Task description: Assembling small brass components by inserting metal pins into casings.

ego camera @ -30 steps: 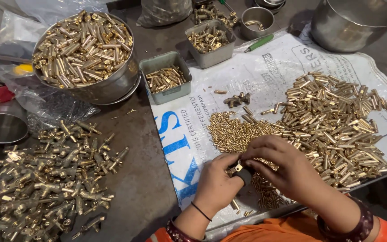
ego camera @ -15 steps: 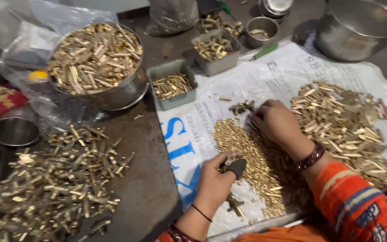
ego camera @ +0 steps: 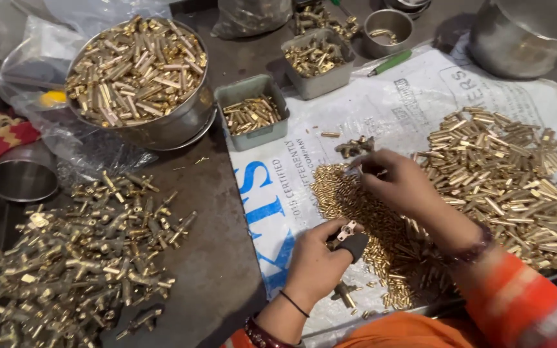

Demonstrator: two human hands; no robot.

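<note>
A: Left hand [ego camera: 320,261] — grip state?

B: Closed round a small dark tool [ego camera: 351,243], with a brass fitting [ego camera: 347,229] seated on top. It sits low on the printed white sheet [ego camera: 381,103], just beside the spread of small brass pins [ego camera: 356,206].

A: And the right hand [ego camera: 400,183]?

B: Fingertips pinched down at the far edge of the pins, near a little cluster of dark fittings [ego camera: 354,146]. Whether anything sits between the fingers, I cannot tell; too small.

A: Change from a second ago?

B: Then both hands met at the fitting. Half a second ago the right had already reached out over the sheet; now it is down among the pins. I read that as one piece done with and the next being picked, while the left keeps its hold.

A: Surroundings?

B: Pile of brass tubes [ego camera: 504,167] right of the hands. Two grey trays [ego camera: 253,113] of brass parts and a large steel bowl [ego camera: 140,74] full of tubes beyond. Heap of assembled fittings [ego camera: 78,251] on the dark table [ego camera: 217,258] to the left. A green pen [ego camera: 389,63] lies on the sheet's far edge.
</note>
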